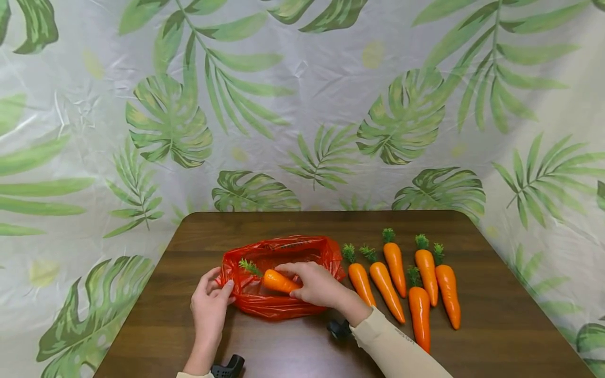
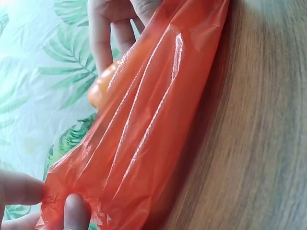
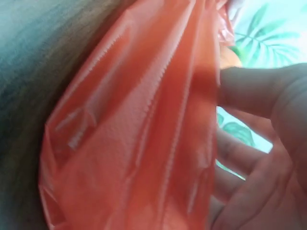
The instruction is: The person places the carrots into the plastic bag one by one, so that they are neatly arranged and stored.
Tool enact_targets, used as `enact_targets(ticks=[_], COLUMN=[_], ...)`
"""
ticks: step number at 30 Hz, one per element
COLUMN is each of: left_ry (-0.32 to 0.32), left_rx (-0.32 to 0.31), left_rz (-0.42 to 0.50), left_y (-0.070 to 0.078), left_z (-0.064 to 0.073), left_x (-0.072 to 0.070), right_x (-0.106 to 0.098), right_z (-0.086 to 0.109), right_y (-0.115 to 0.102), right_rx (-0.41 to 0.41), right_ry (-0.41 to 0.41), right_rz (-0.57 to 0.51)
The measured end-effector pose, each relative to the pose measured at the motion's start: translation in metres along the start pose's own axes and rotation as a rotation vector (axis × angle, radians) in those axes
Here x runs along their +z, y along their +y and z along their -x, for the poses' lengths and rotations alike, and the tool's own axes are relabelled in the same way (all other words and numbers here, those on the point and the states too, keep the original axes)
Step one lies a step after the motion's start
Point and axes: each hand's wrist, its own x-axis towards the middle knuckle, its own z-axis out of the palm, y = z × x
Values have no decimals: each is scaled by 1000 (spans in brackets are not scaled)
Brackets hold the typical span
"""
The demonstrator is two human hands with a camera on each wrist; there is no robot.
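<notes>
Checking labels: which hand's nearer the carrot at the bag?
Right. The right hand grips the carrot; the left hand pinches the red bag at left, apart from the carrot.

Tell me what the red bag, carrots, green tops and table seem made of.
Red bag: thin, glossy plastic film, from its see-through creases.
Carrots: probably plastic or coated foam, smooth and shiny with highlights.
Green tops: likely plastic, by their frilly sprigs.
Table: wood or wood-look laminate; brown grain, slight sheen.

a screened-off booth, by the look of it: a glossy leaf-print curtain (image 1: pixel 321 94) hangs far, left and right around a brown wood-grain worktop (image 1: pixel 501 331).
</notes>
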Motion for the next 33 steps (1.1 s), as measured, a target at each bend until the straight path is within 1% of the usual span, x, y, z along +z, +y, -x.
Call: enact_targets(ticks=[5, 11, 16, 22, 28, 33], left_ry=[10, 16, 13, 16, 26, 31], left_rx=[30, 49, 38, 35, 36, 32], left_rz=[13, 66, 92, 58, 29, 19], left_y=[3, 6, 7, 6, 6, 4], left_z=[2, 3, 3, 3, 3, 4], left_x=[1, 1, 1, 0, 0, -1], right_x=[-1, 0, -3, -4, -3, -2], right_z=[-3, -9, -10, -10, -11, -10], right_y=[2, 6, 7, 7, 8, 10], right_rx=[-22, -36, -53, -70, -92, -107], right_ry=[-42, -77, -126, -173, -187, -168], right_rz=[66, 114, 90, 25, -7, 10])
